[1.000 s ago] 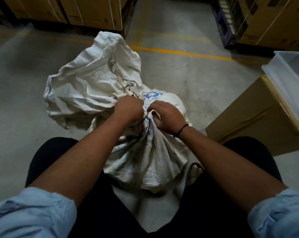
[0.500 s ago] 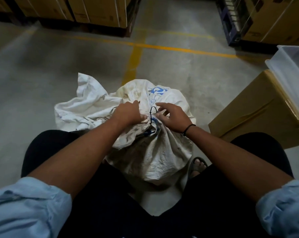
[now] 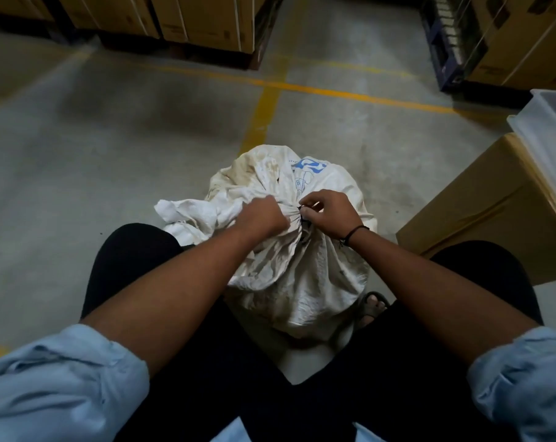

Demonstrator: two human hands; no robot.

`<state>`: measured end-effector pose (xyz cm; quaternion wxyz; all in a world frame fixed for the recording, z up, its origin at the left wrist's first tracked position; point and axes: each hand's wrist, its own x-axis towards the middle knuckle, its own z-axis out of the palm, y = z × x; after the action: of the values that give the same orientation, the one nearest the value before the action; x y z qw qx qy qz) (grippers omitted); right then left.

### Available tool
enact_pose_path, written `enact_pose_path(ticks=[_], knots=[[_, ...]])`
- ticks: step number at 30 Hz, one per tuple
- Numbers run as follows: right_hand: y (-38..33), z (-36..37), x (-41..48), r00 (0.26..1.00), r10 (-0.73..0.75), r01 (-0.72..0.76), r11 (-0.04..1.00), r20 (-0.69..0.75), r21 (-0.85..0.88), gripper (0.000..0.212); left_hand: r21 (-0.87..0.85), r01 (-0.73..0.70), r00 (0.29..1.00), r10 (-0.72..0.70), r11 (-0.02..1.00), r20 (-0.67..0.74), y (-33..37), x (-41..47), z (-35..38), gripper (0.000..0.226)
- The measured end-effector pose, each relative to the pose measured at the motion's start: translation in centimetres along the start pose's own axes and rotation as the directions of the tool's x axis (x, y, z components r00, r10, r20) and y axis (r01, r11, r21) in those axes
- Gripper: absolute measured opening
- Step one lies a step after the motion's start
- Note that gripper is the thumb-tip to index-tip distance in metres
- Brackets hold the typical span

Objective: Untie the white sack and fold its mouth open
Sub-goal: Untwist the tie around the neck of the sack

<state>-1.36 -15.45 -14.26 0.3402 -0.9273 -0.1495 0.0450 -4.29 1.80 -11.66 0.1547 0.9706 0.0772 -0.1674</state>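
At lower centre of the frame, my crinkled woven white sack [image 3: 302, 275] stands on the concrete floor [image 3: 94, 161] between my knees. My left hand [image 3: 263, 215] fists the bunched neck; my right hand [image 3: 330, 213] pinches the dark tie [image 3: 301, 218]. A blue print [image 3: 311, 165] behind is unreadable.
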Motion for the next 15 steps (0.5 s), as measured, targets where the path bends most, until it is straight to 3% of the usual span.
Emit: enact_pose_path(ticks=[3, 6, 9, 11, 15], knots=[[0.1, 0.0, -0.1, 0.999, 0.034, -0.033, 0.999, -0.022, 0.021, 0.016, 0.131, -0.058, 0.966, 0.089, 0.99, -0.242, 0.6, 0.4, -2.9, 0.026], [0.3, 0.0, -0.1, 0.997, 0.071, -0.069, 0.996, -0.036, 0.051, 0.014, 0.029, -0.234, 0.906, 0.229, 0.972, -0.356, 0.9, 1.4, -4.0, 0.015], [0.4, -0.1, -0.1, 0.994, 0.097, -0.093, 0.993, -0.049, 0.067, 0.014, -0.018, -0.357, 0.913, 0.345, 0.934, -0.216, 1.2, 2.1, -2.8, 0.016], [0.6, 0.0, -0.1, 0.992, 0.114, -0.11, 0.991, -0.051, 0.071, 0.013, -0.015, -0.335, 0.936, 0.33, 0.942, -0.124, 1.3, 2.5, -1.3, 0.014], [1.3, 0.3, -0.1, 0.983, 0.176, -0.174, 0.983, -0.047, 0.051, 0.009, -0.086, -0.242, 0.964, 0.23, 0.966, -0.13, 0.9, 3.2, 0.2, 0.006]])
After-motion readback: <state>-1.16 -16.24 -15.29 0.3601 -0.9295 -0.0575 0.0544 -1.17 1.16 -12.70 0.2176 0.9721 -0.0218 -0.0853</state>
